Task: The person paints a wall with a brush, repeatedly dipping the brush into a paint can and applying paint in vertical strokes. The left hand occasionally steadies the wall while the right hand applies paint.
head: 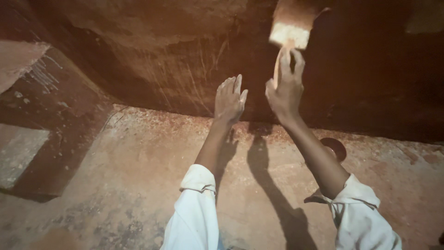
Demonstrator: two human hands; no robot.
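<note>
right hand (pixel 284 90) gripping wide brush (pixel 290 33), upper centre | left hand (pixel 230 99) open, empty | advise: even strokes along dark wall (pixel 185 55)

head cam | worn, faces forward-down | close on raised arms | wall (pixel 152 69) ahead

1. A rough concrete floor (pixel 138 176), reddish-brown and mottled with grey patches, fills the lower part of the view
2. Pale dust and grit lie scattered across it, thickest in a band along the foot of the dark wall (pixel 185 65)
3. A small round dark bowl (pixel 334 147) sits on the floor near the wall, partly hidden behind a forearm
4. Two arm shadows fall across the floor
5. At left, a dark raised step (pixel 55 139) stands on the floor, speckled with pale flecks
</note>
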